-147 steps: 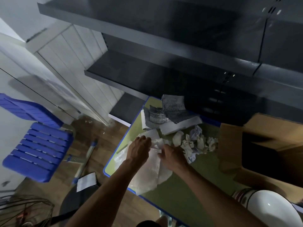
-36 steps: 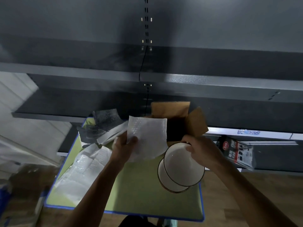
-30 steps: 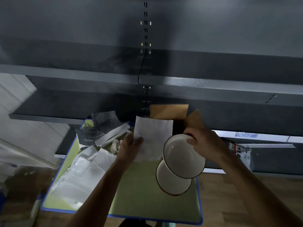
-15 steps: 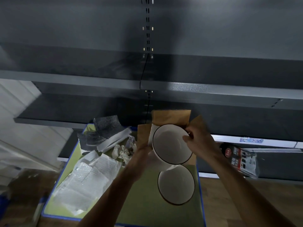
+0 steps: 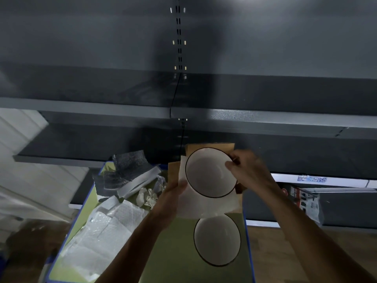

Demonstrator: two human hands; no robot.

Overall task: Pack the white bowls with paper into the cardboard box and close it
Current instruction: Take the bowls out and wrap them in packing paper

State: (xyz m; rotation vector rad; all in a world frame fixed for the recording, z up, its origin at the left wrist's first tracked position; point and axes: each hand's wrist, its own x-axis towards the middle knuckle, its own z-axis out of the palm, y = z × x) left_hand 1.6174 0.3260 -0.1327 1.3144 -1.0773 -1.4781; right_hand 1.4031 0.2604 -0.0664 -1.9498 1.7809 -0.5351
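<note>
- Hands meet over the far end of the worktop [image 5: 173,252], both forearms reaching forward from the lower edge of the view.
- Right hand [image 5: 251,172] comes in from the right with its wrist raised. Its grip pinches the right rim of the upper white bowl [image 5: 211,172], thumb tip on the inside of the rim and fingers curled behind it.
- Left hand [image 5: 171,199] comes up from below left. Its grip is closed on the left edge of a white paper sheet [image 5: 204,207], with the thumb lying on top of the sheet.
- Upper bowl is held tilted toward the camera, off the worktop, against the sheet and in front of the open cardboard box [image 5: 210,147].
- Second white bowl [image 5: 217,240] sits upright on the green worktop, just nearer than the sheet's lower edge.
- Bubble-textured white sheets [image 5: 106,231] lie at the worktop's left side, with crumpled paper [image 5: 149,197] and dark grey sheets [image 5: 126,170] beyond them.
- Dark metal shelving [image 5: 265,119] stands behind.
</note>
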